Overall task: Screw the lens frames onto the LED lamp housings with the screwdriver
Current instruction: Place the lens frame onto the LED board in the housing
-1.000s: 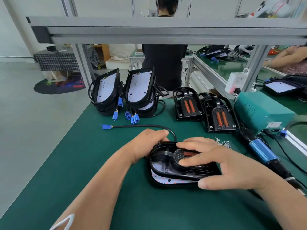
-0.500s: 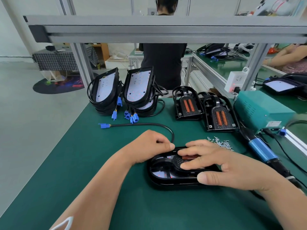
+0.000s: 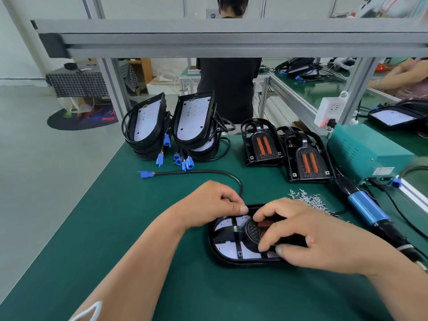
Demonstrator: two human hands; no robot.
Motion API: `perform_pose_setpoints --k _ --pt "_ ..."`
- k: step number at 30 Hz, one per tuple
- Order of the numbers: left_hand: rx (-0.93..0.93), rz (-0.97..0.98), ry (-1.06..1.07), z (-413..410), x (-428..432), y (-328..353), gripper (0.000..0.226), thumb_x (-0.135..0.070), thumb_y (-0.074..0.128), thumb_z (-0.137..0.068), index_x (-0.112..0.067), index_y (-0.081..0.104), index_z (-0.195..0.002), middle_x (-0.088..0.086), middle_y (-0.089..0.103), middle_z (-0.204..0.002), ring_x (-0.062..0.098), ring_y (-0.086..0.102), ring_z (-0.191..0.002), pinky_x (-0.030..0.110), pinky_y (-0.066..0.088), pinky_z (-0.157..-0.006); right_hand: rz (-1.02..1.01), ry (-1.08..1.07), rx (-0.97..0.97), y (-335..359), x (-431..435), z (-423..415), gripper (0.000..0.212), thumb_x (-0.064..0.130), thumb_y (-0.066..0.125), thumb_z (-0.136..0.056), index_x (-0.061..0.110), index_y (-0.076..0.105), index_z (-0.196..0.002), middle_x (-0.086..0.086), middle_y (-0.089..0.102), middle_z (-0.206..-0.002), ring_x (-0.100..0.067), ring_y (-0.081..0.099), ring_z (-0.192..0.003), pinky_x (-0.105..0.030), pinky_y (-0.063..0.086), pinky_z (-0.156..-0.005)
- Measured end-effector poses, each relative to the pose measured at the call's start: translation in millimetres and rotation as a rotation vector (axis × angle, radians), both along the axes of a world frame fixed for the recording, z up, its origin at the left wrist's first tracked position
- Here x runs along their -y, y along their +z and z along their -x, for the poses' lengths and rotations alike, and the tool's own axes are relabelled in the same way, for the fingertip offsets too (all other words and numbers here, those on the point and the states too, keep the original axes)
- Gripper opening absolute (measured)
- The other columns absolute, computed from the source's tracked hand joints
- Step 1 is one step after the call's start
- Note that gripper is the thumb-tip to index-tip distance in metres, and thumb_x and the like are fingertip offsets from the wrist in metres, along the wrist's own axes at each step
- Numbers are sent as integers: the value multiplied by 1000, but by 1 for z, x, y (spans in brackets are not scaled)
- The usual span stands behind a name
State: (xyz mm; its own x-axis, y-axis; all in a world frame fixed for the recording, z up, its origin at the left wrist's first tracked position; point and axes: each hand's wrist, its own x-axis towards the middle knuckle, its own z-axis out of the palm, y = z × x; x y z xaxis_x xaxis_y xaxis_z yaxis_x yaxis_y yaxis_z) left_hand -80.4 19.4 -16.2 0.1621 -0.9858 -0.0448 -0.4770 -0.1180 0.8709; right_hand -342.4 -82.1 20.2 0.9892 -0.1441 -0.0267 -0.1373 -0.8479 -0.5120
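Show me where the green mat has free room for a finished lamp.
Free: the mat left of the left hand, nearer than the cable; also the near strip before the lamp. Crowded: right, with screws and screwdriver; far edge, with stacks.

Green desk (image 3: pixel 111 228) w/ a grey alu beam (image 3: pixel 231 40) running across overhead. Teal metal box (image 3: pixel 361 147) sits at the far right of the desk, vents on its side, small white label on the front. Behind it is a white socket block (image 3: pixel 328 111) on the frame post, red light on. Person in a black top (image 3: pixel 229 89) stands past the desk, back to cam. Bg left: checkered cloth (image 3: pixel 76 83) over a table, dark round mat (image 3: pixel 81 119) on the grey floor. 2nd desk (image 3: pixel 324 90) on the right, w/ someone's arm (image 3: pixel 398 77) over it.
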Motion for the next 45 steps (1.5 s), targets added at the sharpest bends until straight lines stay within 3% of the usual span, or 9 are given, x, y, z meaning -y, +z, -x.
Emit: perform_pose_setpoints --k 6,9,12,16,19,21,28,33,45 --pt "48 -19 17 0 -1 1 23 -48 80 -91 -25 82 -86 0 77 -84 2 61 -73 21 50 -72 -109 2 149 -9 8 0 26 18 72 -92 41 76 -103 21 59 -139 -15 47 -142 -27 37 -112" --pt "67 -11 25 1 -1 1 36 -52 72 -96 -23 75 -74 -1 64 -69 6 51 -66 23 43 -64 -230 -124 302 -9 18 2 19 28 75 -97 36 77 -114 12 66 -137 -18 55 -138 -29 41 -112" --pt "12 -23 95 2 -1 2 31 -46 66 -99 -21 78 -84 2 63 -66 7 48 -62 23 42 -58 -131 -360 326 -3 31 9 24 47 72 -96 51 70 -120 26 67 -129 -2 62 -121 -29 48 -98" --pt "-656 1 442 -3 8 6 16 -27 60 -89 -14 67 -96 -7 39 -63 8 25 -49 19 18 -39 181 -678 265 7 60 34 5 51 65 -96 47 66 -99 24 70 -93 4 64 -88 -26 48 -73" --pt "-1382 140 575 -17 8 9 13 -3 44 -104 -4 57 -105 1 47 -72 8 35 -53 17 27 -38 316 -873 25 5 82 60 26 65 56 -90 39 60 -91 15 67 -95 -6 63 -84 -37 52 -78" --pt "-1597 184 606 -21 8 6 22 7 38 -101 0 51 -116 6 50 -81 11 40 -61 17 32 -44 339 -937 -84 -4 91 76 32 70 56 -89 39 58 -96 12 62 -104 -14 64 -91 -40 52 -84" --pt "-1389 18 488 -8 12 2 20 1 38 -108 -4 56 -116 2 54 -74 4 35 -44 14 22 -31 373 -962 -177 -22 108 102 57 74 66 -77 39 53 -121 11 58 -104 -16 65 -91 -39 53 -81" --pt "-1128 -11 451 -5 11 1 14 -22 52 -111 -10 58 -107 -3 53 -69 2 31 -45 14 21 -32 446 -1003 -292 -36 116 118 81 91 49 -60 48 42 -129 15 63 -68 -3 59 -61 -29 47 -60" --pt "-1108 32 419 -11 12 -11 22 -2 52 -106 6 66 -120 4 61 -80 5 40 -54 15 28 -38 280 -1107 38 -37 115 126 54 70 56 -62 40 53 -107 10 65 -62 -10 63 -51 -34 57 -60"
